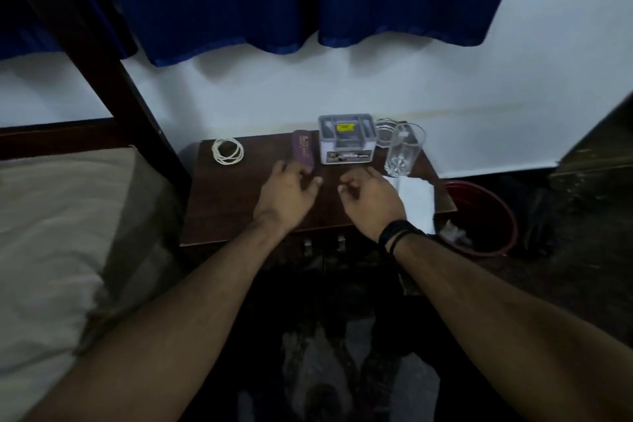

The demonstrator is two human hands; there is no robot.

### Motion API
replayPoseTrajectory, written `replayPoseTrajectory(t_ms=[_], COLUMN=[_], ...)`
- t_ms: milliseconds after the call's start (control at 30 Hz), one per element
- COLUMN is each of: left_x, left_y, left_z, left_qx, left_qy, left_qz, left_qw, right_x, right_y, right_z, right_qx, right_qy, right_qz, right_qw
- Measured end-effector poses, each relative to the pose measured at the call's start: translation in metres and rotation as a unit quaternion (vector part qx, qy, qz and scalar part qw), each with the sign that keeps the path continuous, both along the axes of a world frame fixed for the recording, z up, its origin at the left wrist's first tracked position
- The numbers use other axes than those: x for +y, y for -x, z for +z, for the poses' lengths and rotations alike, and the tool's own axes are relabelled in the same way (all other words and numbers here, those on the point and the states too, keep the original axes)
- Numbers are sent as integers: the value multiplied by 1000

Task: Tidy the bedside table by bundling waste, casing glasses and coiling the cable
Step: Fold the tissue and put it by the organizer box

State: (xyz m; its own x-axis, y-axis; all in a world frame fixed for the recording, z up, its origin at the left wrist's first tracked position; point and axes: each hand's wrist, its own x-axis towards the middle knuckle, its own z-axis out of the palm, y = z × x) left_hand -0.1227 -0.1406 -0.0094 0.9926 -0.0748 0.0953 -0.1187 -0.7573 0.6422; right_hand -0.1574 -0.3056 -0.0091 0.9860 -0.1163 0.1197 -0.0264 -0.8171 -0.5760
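Hands (329, 192) hover near purple case (303, 150).

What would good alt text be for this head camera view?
Two bare hands, left hand and right hand, hover open over a dark bedside table holding a coiled white cable, purple glasses case, grey box, clear glass and white tissue. A red bin stands beside it.

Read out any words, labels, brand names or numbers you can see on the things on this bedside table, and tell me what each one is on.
None can be read.
Purple case: pale lettering on its top, too blurred to read.
Clear plastic box: yellow sticker on the lid with dark marks, too small to read.
Same box, front label: a band of white print, blurred, unreadable.
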Motion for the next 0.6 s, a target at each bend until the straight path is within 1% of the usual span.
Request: replayPoseTrajectory(t_ms=[167,333,500,600], left_x=[-65,-103,-129,-143], left_y=[25,19,-5,-18], left_z=[-20,-49,-70,-80], left_qx=[34,90,158,175], left_qy=[-15,-55,-92,-116], left_qz=[-46,-67,-56,-36], left_qw=[998,992,982,977], right_x=[-52,-89,-104,-107], right_y=[22,16,-3,-15], right_z=[-26,-52,-71,-81], right_qx=[28,65,95,109], right_qy=[19,31,110,122], right_qz=[-36,-54,-23,-18], right_qw=[999,996,989,986])
